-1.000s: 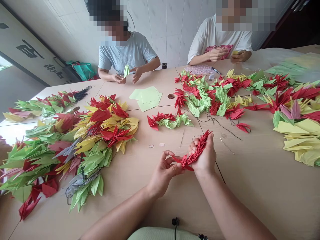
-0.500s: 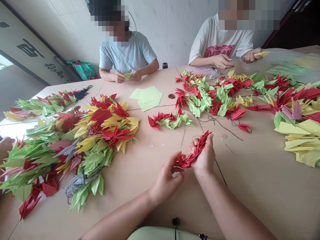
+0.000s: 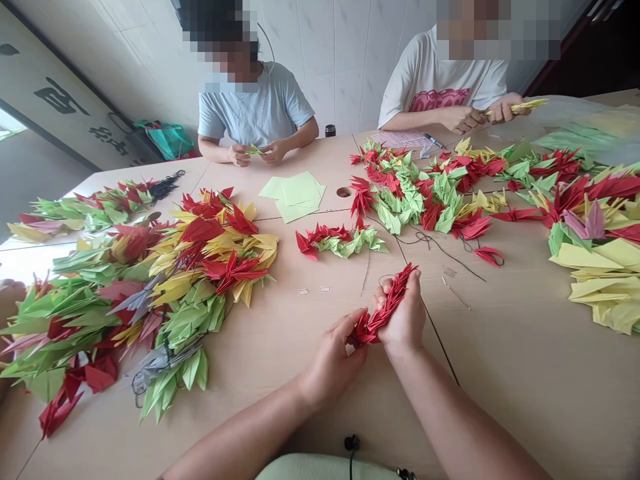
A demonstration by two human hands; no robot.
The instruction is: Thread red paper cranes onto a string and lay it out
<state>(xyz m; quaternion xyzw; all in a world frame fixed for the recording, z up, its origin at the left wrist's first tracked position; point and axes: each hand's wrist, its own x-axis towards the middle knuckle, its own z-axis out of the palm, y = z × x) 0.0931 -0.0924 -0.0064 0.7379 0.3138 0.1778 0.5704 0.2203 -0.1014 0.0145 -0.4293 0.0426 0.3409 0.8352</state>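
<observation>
A bunched strand of folded red paper cranes (image 3: 387,305) slants across my two hands above the table. My right hand (image 3: 407,320) is wrapped around its upper part, thumb along the outer side. At the lower end, my left hand (image 3: 337,357) curls its fingers against the cranes and grips them between fingers and thumb; its fingertips are partly hidden. A thin dark loop of thread (image 3: 384,280) sticks out by my right fingers. Just beyond my hands lies a short strand of red and green cranes (image 3: 343,240).
Heaps of coloured cranes cover the table's left (image 3: 190,293) and right (image 3: 425,193). Square green paper sheets (image 3: 295,193) lie mid-table. Two people sit opposite; one holds green folded paper (image 3: 255,151), the other yellow folded pieces (image 3: 527,107). Black cord (image 3: 450,250) trails across the tabletop.
My hands have drawn slightly closer together, the right one moving a little left with the red strand. Across the table, the right-hand person's hands have come together at the yellow pieces.
</observation>
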